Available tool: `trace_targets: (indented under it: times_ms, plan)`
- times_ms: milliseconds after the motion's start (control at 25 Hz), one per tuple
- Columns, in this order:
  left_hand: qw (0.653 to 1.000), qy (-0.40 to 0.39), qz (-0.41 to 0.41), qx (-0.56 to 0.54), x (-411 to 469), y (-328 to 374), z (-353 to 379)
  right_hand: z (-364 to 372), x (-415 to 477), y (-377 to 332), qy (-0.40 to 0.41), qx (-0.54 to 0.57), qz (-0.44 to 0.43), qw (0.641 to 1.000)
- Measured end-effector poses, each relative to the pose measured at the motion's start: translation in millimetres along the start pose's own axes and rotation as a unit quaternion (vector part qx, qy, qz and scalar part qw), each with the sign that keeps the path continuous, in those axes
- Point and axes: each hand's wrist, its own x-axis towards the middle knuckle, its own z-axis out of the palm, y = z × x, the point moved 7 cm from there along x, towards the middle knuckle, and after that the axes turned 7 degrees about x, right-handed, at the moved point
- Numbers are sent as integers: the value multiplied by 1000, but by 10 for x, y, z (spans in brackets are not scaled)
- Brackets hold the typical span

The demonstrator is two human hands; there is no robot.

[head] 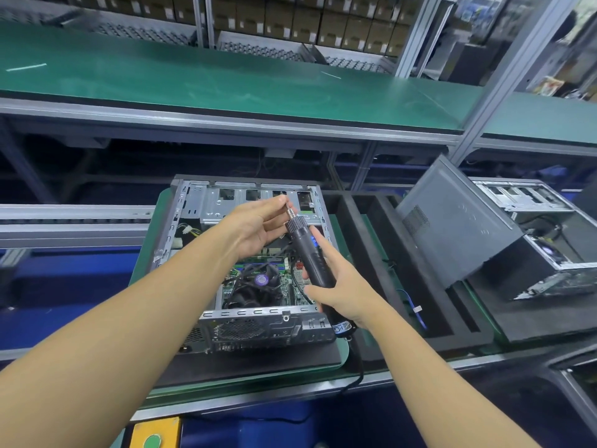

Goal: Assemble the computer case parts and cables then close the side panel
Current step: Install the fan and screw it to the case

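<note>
An open computer case (206, 205) lies on its side on a pallet in front of me, its motherboard, black CPU fan (258, 282) and loose cables exposed. Above it my right hand (339, 286) grips the body of a black electric screwdriver (310, 250), tilted with the bit up and to the left. The fingertips of my left hand (258, 224) pinch the metal bit at the tool's tip. The screwdriver's cord hangs down over the pallet's near edge. A grey side panel (452, 221) leans against a second case on the right.
A second open case (533, 234) sits on a black foam pallet to the right. Black foam trays (365, 240) lie between the two cases. A green conveyor belt (226, 79) runs across behind, with stacked boxes on shelving beyond. A yellow box with a green button (155, 438) is at the near edge.
</note>
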Motion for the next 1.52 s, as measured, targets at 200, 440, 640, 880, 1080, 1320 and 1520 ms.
trace_targets:
  times_ms: [200, 440, 640, 880, 1080, 1320, 1520]
  plan:
    - [996, -6, 20, 89, -18, -45, -77, 13, 1, 64, -3, 14, -1, 1000]
    - [669, -59, 90, 735, -24, -545, -380, 1, -74, 77, 18, 33, -9, 999]
    - [541, -153, 21, 827, 97, -941, -346, 13, -224, 103, 45, 42, 0, 998]
    - [639, -275, -14, 718, -207, -826, -500, 43, -427, 124, 77, 66, -11, 995]
    - [678, -280, -68, 676, -453, -772, -417, 109, -510, 71, 87, 58, -17, 994]
    - [634, -253, -2, 731, -606, -819, -426, 160, -608, 158, 80, 97, -22, 992]
    - [652, -143, 96, 738, -693, -937, -361, 258, -732, 259, 37, 145, -12, 989]
